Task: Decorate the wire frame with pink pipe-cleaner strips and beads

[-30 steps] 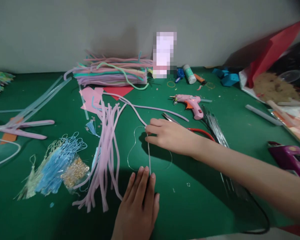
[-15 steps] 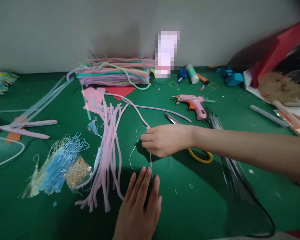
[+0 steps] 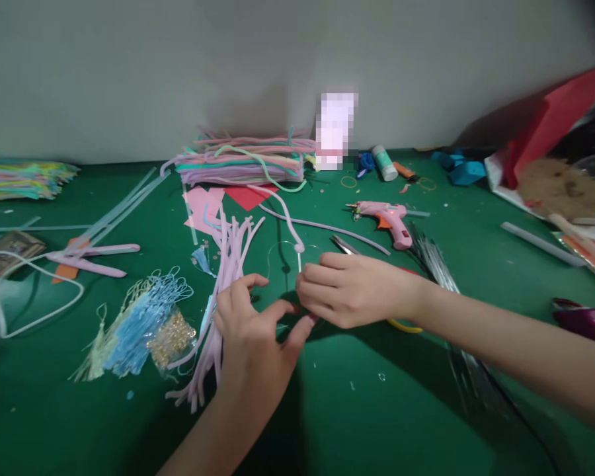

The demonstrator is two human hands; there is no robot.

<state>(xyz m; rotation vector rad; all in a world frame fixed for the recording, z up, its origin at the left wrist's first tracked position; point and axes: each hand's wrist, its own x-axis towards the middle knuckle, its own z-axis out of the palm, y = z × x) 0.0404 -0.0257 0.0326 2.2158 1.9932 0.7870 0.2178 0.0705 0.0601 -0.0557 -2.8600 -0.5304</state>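
Note:
In the head view a lilac pipe cleaner [image 3: 290, 223] curves down to a small knob, and a thin pale cord [image 3: 299, 262] runs from it into my right hand [image 3: 344, 291]. That hand is closed on the cord. My left hand [image 3: 255, 324] meets it from below, thumb and forefinger drawn together at the right fingertips, the other fingers bent and apart. What lies in this pinch is too small to make out. A fine thread loop shows left of the cord. Under and beside my left hand lies a bunch of lilac pipe cleaners [image 3: 234, 251].
Scissors [image 3: 344, 244] lie partly under my right arm. Behind are a pink glue gun [image 3: 387, 218], a pipe-cleaner bundle [image 3: 242, 162] and a glue stick [image 3: 384, 163]. Blue tassels [image 3: 143, 324] and a bag of gold beads [image 3: 171, 340] lie left, wires [image 3: 434, 261] right.
My left hand has risen from lying flat on the table and bent its thumb and forefinger in to my right fingers. The view has shifted, showing more of the left side.

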